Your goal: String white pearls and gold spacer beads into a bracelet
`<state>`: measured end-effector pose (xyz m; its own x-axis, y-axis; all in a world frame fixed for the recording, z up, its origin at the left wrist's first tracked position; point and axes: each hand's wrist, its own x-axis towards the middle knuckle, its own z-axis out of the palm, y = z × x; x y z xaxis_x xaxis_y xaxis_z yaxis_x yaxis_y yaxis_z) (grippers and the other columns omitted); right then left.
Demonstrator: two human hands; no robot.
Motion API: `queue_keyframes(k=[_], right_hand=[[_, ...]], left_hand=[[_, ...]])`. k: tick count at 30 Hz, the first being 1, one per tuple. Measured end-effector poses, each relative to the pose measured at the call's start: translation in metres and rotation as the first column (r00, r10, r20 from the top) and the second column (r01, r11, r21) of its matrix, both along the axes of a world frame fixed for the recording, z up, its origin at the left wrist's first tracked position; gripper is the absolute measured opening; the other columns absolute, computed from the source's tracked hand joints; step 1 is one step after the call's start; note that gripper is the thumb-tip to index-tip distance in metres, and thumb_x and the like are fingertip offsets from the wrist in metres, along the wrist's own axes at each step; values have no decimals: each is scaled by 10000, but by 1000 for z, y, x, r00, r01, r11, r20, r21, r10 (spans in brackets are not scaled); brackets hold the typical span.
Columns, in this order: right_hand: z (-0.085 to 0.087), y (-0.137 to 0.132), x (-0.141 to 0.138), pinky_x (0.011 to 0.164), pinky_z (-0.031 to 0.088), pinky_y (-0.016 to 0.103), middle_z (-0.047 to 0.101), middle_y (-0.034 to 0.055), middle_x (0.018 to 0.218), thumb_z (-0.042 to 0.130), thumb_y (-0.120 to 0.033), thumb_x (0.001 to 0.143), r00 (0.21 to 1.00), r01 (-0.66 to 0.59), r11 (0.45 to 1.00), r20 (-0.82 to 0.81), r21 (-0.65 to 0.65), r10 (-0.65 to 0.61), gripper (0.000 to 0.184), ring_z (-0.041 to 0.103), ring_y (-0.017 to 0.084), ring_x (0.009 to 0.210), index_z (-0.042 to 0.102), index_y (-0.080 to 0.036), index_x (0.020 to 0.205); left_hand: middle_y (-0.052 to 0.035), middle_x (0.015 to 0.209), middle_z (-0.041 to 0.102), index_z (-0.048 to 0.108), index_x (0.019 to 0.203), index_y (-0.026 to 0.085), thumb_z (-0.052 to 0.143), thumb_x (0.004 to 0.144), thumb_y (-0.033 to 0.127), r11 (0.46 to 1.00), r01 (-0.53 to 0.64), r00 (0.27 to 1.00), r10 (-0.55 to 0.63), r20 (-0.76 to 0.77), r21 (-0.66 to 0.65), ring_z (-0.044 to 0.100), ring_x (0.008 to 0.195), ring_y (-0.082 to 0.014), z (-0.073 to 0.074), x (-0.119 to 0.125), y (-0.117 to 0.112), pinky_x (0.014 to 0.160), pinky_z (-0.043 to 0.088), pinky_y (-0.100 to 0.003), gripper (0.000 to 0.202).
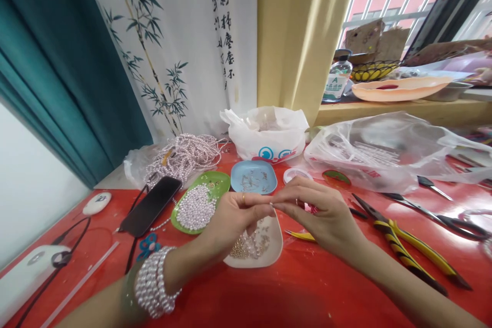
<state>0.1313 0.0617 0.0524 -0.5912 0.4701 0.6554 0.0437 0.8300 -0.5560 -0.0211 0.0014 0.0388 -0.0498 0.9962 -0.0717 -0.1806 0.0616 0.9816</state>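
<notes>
My left hand [235, 218] and my right hand [317, 212] meet fingertip to fingertip above a white dish [269, 259] of small gold and pearl pieces. Both pinch something tiny between thumb and forefinger; I cannot make it out. A ring sits on my left hand and a wide pearl bracelet [154, 282] wraps my left wrist. Just beyond the hands lie a green dish [221, 184] heaped with pearls and a blue dish [253, 177] with small metal findings.
Yellow-handled pliers [407, 248], another yellow tool [302, 236] and scissors [442, 215] lie on the red table at right. A black phone [150, 206], pearl strands [184, 154], plastic bags [384, 151] and a white bag [267, 133] crowd the back.
</notes>
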Motion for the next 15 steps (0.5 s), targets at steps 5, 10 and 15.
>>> queue_keyframes(k=[5, 10, 15], right_hand=[[13, 22, 19, 511, 462, 246, 658, 18, 745, 524, -314, 801, 964, 205, 966, 205, -156, -171, 167, 583, 133, 596, 640, -201, 842], [-22, 51, 73, 686, 479, 403, 673, 111, 883, 442, -385, 820, 626, 511, 824, 551, 245, -552, 299, 616, 279, 833, 627, -170, 915], [-69, 36, 108, 819, 447, 465, 569, 217, 1137, 431, -507, 785, 434, 424, 818, 706, 388, -560, 547, 529, 348, 1038, 560, -58, 1070]], left_hand=[[-14, 557, 602, 711, 713, 161, 698, 603, 284, 998, -68, 998, 68, 3, 9, 280, 394, -31, -4, -1, 4, 378, 221, -191, 165], [-42, 576, 629, 706, 751, 140, 713, 589, 287, 995, -99, 995, 98, 31, 13, 289, 404, -34, -7, -4, 9, 376, 219, -184, 219], [-40, 586, 633, 704, 725, 131, 713, 601, 273, 996, -87, 995, 86, 59, 17, 297, 406, -29, -10, -4, 11, 381, 234, -176, 189]])
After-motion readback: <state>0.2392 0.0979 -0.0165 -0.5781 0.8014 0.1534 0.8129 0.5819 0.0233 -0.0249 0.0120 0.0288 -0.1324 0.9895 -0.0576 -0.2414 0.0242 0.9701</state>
